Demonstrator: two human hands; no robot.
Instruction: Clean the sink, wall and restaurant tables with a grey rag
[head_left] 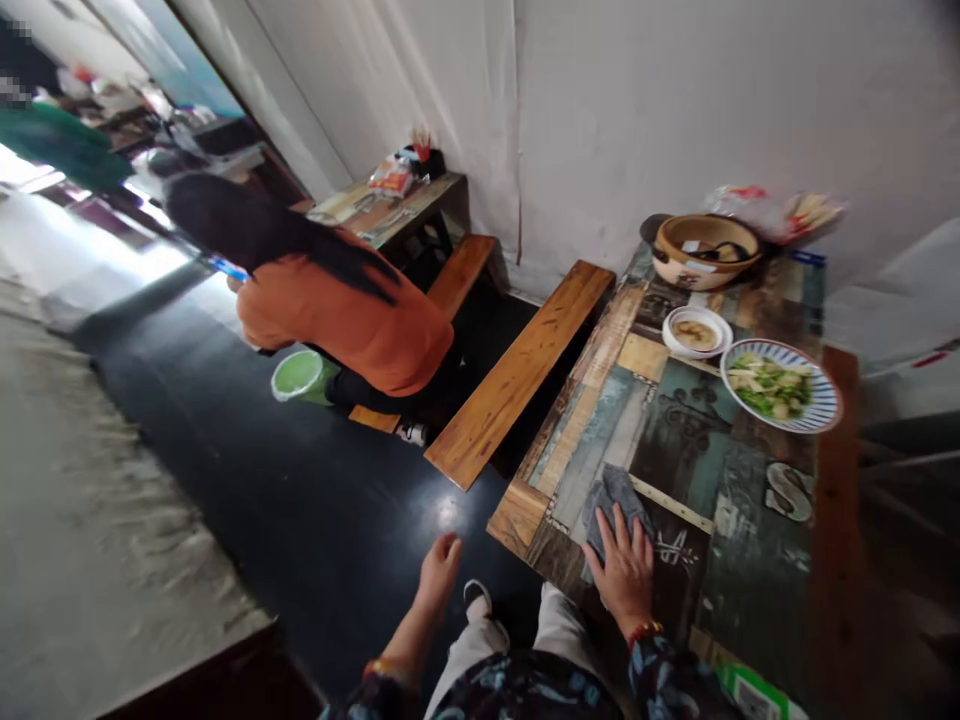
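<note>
My right hand (624, 570) lies flat with spread fingers on a crumpled grey cloth (616, 492), pressing it against the patchwork-patterned wooden table (600, 420) near its front left corner. To the left of the table, my left hand (441, 568) hangs over the dark floor, its fingers loosely curled with nothing visible in them. Farther back on the tabletop are a striped plate (825, 398) of green vegetables, a small white bowl (724, 338) with a brownish remainder, and a tan pot (679, 268) with some white scraps inside.
A wooden bench (517, 385) stands left of the table. Beyond it sits a person in an orange top (352, 310), beside a green bin (300, 376). Plastic-wrapped items (806, 215) rest by the wall. A green-edged card (757, 695) lies at the table's near edge.
</note>
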